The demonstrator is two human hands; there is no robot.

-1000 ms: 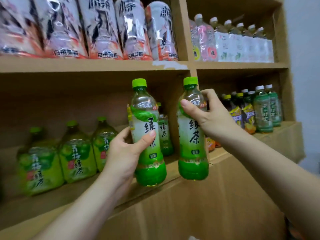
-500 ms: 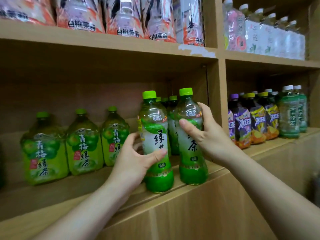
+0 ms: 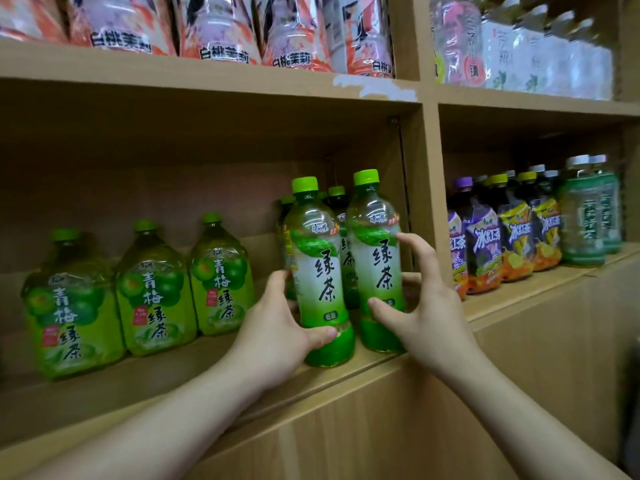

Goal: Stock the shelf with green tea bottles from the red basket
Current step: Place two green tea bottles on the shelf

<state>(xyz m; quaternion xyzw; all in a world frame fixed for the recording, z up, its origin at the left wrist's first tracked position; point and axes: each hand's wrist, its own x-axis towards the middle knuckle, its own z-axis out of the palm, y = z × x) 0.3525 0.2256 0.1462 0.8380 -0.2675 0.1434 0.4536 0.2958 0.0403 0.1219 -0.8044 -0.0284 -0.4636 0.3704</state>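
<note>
A wooden shelf (image 3: 207, 367) holds three squat green plum tea bottles (image 3: 152, 292) at the left of its middle compartment. Near the compartment's right wall, two tall green tea bottles stand upright side by side at the front edge, with more behind them. The left hand (image 3: 277, 336) is wrapped around the lower part of the left green tea bottle (image 3: 320, 271). The right hand (image 3: 424, 311) is spread open, its fingertips touching the right green tea bottle (image 3: 377, 261).
</note>
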